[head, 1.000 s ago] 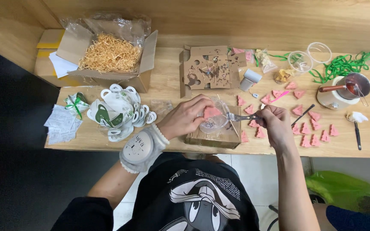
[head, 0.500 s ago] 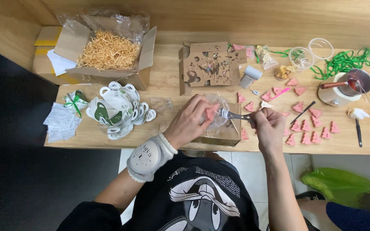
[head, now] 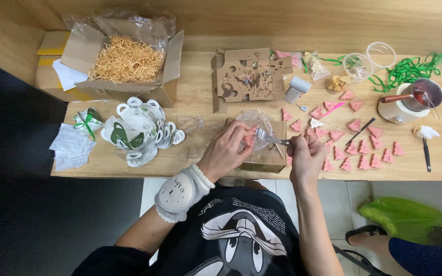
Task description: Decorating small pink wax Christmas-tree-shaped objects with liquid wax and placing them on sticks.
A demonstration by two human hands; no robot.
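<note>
While the clear plastic ball [head: 251,130] was steadied near the front edge of the tabletop [head: 195,97], it was gripped by the curled fingers of the left hand [head: 224,151]. Metal tweezers [head: 271,138] were pinched between the fingers of the right hand [head: 307,155], their long axis lying nearly level and their tips pointed left into the ball. Little open room was left around the hands: a stack of white cups [head: 138,130] was set to the left, pink wax pieces [head: 356,143] were scattered to the right, and a punched cardboard tray [head: 249,76] was placed behind.
</note>
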